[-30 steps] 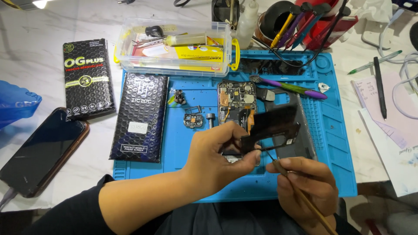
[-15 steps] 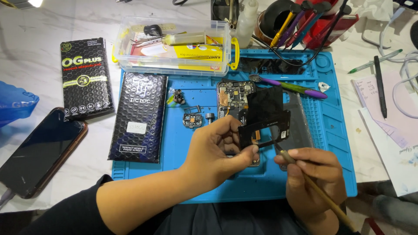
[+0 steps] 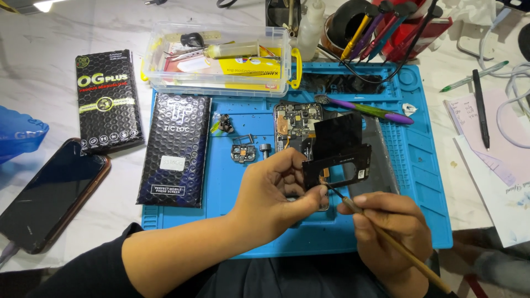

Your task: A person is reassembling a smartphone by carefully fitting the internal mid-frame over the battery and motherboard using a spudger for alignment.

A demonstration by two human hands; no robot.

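Observation:
My left hand (image 3: 279,190) pinches a black plastic phone frame piece (image 3: 338,152) by its lower left corner and holds it upright above the blue work mat (image 3: 419,165). In my right hand (image 3: 389,226) is a thin wooden-handled brush (image 3: 395,243), its tip touching the lower edge of the frame piece. Behind the piece lies an opened phone (image 3: 295,124) with its circuit board showing, next to a dark back cover (image 3: 378,160).
Small loose parts (image 3: 243,152) lie on the mat left of the opened phone. A black bubble-wrap pouch (image 3: 175,149), a black box (image 3: 107,99) and a dark phone (image 3: 49,193) lie at left. A clear plastic tool box (image 3: 218,58) stands behind; pens and papers (image 3: 486,138) at right.
The left hand has turned the black frame piece more upright and shifted it slightly right. The right hand has brought the brush tip up against its lower edge.

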